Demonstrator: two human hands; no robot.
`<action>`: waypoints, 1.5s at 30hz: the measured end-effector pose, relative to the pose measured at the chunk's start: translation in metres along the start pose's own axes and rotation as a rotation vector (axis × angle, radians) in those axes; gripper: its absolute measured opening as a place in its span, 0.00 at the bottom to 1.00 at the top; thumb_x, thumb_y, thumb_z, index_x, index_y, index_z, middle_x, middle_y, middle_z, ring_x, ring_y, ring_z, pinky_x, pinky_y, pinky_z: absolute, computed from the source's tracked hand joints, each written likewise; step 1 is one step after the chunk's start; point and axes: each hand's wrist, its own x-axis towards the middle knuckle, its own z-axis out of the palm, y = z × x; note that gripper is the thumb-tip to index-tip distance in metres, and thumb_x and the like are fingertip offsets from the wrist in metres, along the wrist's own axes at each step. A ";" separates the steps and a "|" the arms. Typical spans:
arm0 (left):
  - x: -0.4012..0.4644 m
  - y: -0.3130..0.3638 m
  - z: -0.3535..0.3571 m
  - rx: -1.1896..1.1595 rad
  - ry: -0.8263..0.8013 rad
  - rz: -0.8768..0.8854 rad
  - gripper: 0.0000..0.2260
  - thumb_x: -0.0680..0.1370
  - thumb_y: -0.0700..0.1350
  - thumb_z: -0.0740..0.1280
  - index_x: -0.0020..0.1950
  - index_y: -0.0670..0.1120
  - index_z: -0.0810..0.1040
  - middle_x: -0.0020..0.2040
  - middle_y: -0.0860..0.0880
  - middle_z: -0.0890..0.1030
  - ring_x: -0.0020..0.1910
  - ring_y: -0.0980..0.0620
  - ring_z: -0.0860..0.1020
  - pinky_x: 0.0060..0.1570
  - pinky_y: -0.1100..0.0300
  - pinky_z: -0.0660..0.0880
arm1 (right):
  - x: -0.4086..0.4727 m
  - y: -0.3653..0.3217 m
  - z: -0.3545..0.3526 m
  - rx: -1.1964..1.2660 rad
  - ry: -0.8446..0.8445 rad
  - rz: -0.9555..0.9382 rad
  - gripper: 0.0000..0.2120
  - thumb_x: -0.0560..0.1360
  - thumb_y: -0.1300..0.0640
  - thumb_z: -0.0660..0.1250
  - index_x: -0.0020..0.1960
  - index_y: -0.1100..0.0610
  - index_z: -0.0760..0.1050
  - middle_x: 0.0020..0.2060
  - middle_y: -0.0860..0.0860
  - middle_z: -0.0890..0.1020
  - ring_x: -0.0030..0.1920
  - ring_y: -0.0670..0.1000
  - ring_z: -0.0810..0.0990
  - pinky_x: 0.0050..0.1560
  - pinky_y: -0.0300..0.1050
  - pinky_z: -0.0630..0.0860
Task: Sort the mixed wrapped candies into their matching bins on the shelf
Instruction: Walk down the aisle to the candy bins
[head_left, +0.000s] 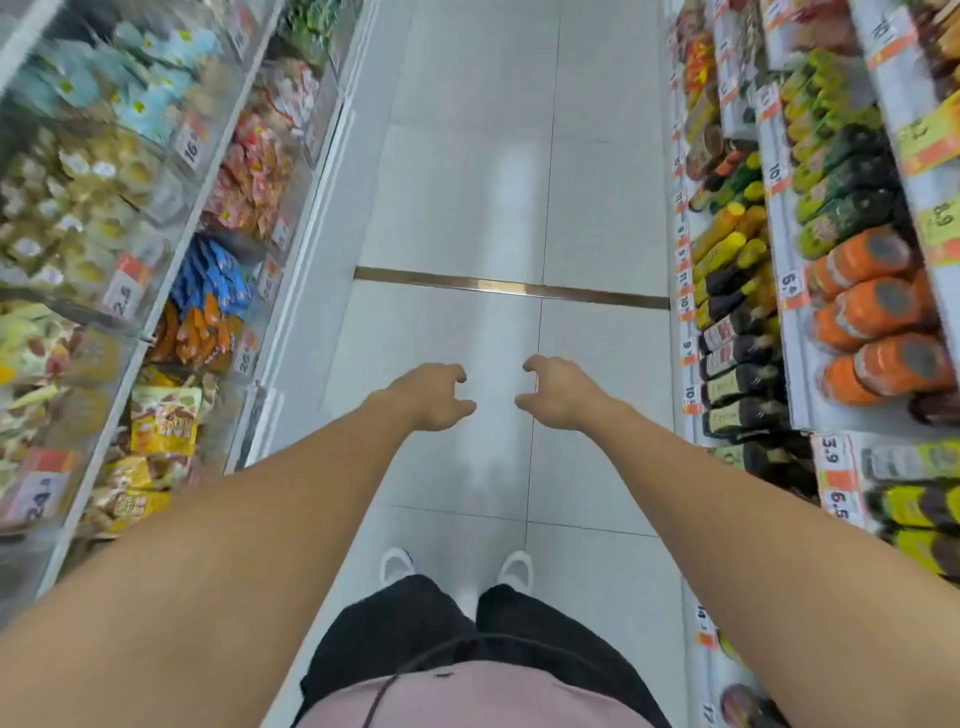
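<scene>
**Standing in aisle, both hands empty, candy sorting not in hand**

Standing mid-aisle on tiled floor (467, 182), looking down past white shoes (397, 566); reaching both arms forward over the floor; left hand (428, 397) hanging with fingers loosely curled, gripping nothing; right hand (558, 392) mirroring it, fingers loosely curled, thumb apart, also gripping nothing; hands near each other, not touching, touching no shelf.

Candy bins (156, 171) sitting on the left shelving, clear-fronted, blurred; holding wrapped sweets by type: pale blue ones (145, 78) on top, gold ones (78, 208) below, red ones (254, 171) on the lower tier, then blue ones (213, 275), orange ones (197, 327) and yellow packs (163, 421) nearer the feet; price tags (124, 291) clipped to bin fronts; mixing inside bins too blurred to judge. Bottles (872, 306) lining the right shelf, no part of the task.

Judging step: between picks or just arriving; no candy in either hand; progress unclear. Next move likely calling for turning left, leaning toward a bin, spotting a stray wrapper among mismatched ones, pinching it with fingertips; bins sitting well left of both hands, so needing a sideways reach.
</scene>
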 end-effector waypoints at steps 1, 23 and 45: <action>0.004 0.004 0.003 -0.015 -0.036 -0.027 0.26 0.79 0.57 0.64 0.75 0.50 0.65 0.73 0.47 0.69 0.68 0.45 0.71 0.65 0.51 0.70 | 0.005 0.004 -0.001 -0.001 -0.033 0.019 0.29 0.78 0.51 0.65 0.76 0.57 0.64 0.71 0.55 0.70 0.69 0.56 0.70 0.65 0.49 0.71; 0.382 0.009 -0.404 -0.215 0.079 -0.033 0.24 0.78 0.57 0.66 0.71 0.51 0.70 0.65 0.49 0.75 0.62 0.48 0.74 0.60 0.55 0.71 | 0.420 -0.101 -0.329 -0.064 -0.074 0.066 0.27 0.78 0.51 0.64 0.75 0.56 0.65 0.65 0.54 0.75 0.61 0.54 0.75 0.58 0.47 0.74; 0.868 0.112 -0.863 -0.225 0.190 -0.010 0.24 0.78 0.57 0.66 0.72 0.49 0.69 0.68 0.47 0.74 0.63 0.47 0.75 0.59 0.58 0.70 | 0.955 -0.146 -0.775 -0.095 -0.078 0.011 0.28 0.79 0.51 0.64 0.77 0.57 0.62 0.72 0.54 0.69 0.69 0.55 0.71 0.64 0.47 0.71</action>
